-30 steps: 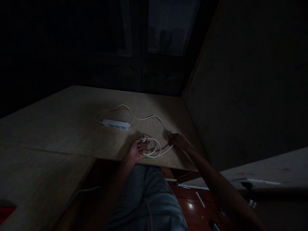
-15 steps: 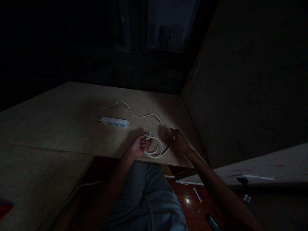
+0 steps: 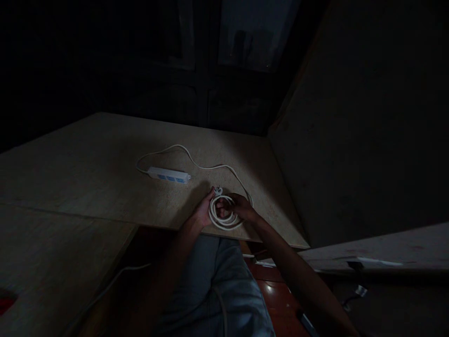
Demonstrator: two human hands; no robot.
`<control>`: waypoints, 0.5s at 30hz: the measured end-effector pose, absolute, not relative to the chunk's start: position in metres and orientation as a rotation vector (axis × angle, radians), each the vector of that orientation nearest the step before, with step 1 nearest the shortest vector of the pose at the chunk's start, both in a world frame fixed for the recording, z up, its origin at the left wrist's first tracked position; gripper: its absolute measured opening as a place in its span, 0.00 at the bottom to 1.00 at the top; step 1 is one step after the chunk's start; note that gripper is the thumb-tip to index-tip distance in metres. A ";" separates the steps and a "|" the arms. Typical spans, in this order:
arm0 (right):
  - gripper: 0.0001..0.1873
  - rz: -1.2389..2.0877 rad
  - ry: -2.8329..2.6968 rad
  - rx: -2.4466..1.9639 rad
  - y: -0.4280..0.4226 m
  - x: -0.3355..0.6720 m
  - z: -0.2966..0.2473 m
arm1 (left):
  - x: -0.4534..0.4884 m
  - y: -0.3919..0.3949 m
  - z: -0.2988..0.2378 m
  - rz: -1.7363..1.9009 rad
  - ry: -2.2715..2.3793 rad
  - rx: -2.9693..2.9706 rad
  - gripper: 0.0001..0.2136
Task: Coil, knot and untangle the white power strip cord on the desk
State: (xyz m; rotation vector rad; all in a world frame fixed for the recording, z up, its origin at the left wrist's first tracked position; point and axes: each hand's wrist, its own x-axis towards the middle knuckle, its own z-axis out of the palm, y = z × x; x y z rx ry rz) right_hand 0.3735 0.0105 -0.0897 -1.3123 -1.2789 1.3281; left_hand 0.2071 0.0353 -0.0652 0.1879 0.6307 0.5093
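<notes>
A white power strip [image 3: 169, 175] with blue sockets lies on the table, left of my hands. Its white cord [image 3: 206, 167] loops out from the left end, runs behind the strip and comes down to my right hand. Near the table's front edge my left hand [image 3: 205, 209] is closed on the coiled part of the cord [image 3: 224, 228], with the plug [image 3: 218, 190] sticking up at the top of the coil. My right hand [image 3: 240, 206] is closed on the cord at the coil's right side, its fingers reaching over the loops and partly hidden.
The pale table [image 3: 105, 145] has a cutout at the front, where my legs [image 3: 217, 285] are. A dark wall panel [image 3: 351, 140] rises along the right. Another white cable [image 3: 122, 270] hangs at lower left. A dark object [image 3: 307, 323] lies on the reddish floor.
My right hand has moved left from beside the coil to its loops, bringing the cord round. The coil now shows more turns. The power strip stays put on the table.
</notes>
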 end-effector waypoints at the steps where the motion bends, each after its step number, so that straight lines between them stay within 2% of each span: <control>1: 0.19 1.376 -1.157 -1.291 0.011 0.375 -0.089 | 0.204 0.035 -0.065 0.536 0.640 0.179 0.28; 8: 0.22 1.495 -0.476 -1.037 0.008 0.381 -0.082 | 0.197 0.027 -0.070 0.808 0.574 0.059 0.20; 15: 0.17 1.518 -0.449 -0.841 0.002 0.381 -0.076 | 0.206 0.017 -0.086 0.964 0.448 -0.015 0.19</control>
